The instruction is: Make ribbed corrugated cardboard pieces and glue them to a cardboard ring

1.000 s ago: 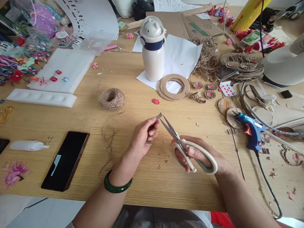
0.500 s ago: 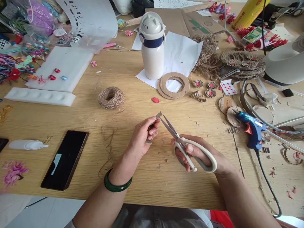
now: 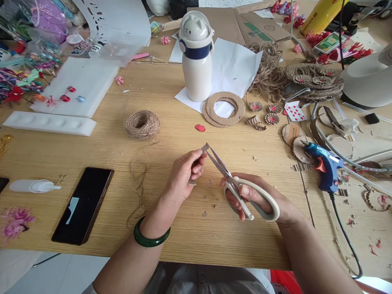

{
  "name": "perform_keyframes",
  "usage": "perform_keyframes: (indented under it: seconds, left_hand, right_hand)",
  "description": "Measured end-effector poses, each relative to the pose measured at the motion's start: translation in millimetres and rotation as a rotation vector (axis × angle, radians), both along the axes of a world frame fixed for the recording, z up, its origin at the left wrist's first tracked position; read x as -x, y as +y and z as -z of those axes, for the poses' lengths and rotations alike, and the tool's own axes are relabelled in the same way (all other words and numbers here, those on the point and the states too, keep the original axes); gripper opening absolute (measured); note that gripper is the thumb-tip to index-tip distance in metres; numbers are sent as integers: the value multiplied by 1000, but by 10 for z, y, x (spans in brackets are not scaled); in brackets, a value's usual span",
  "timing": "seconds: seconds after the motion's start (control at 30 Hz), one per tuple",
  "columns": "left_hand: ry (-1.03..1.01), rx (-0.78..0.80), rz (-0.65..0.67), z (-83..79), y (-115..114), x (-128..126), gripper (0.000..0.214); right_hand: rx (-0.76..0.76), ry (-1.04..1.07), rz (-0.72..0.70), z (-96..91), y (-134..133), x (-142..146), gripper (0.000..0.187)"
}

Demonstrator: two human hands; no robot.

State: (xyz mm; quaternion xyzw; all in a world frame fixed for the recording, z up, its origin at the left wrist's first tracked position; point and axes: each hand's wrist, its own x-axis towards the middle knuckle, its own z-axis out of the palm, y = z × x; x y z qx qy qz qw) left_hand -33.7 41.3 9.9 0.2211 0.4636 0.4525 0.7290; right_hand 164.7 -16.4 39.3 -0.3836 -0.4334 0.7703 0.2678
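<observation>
Pinched in my left hand (image 3: 185, 171) is a narrow strip of brown cardboard (image 3: 205, 147), its upper end sticking out past the thumb and most of it hidden by the fingers. My right hand (image 3: 260, 196) has its fingers through the handles of white-handled scissors (image 3: 228, 175). The blades are slightly apart, with their tips at the strip's upper end. Beyond the hands lie small red discs (image 3: 200, 128), stacked cardboard rings (image 3: 239, 114) and a ball of twine (image 3: 142, 124). Tiny cardboard scraps (image 3: 204, 214) dot the wood below.
A white bottle (image 3: 197, 73) stands behind the rings on white paper. To the right lies a blue glue gun (image 3: 326, 165) with its cable running to the front edge. Small pleated cardboard rosettes (image 3: 272, 118) sit near a twine heap. A phone (image 3: 83, 206) lies at left.
Both hands, the strip and the scissors keep almost the same place. The whole view has shifted very slightly.
</observation>
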Motion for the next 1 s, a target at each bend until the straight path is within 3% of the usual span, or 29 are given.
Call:
perform_keyframes:
  seconds: [0.23, 0.83, 1.0]
  left_hand:
    - [217, -200, 13, 5, -37, 22, 24]
    - [319, -270, 45, 42, -75, 4, 31]
    - [436, -364, 75, 47, -88, 19, 29]
  right_hand:
    - [-12, -27, -12, -25, 7, 7, 48]
    - [-48, -66, 24, 85, 32, 36, 45]
    - [-42, -53, 47, 145, 28, 71, 47]
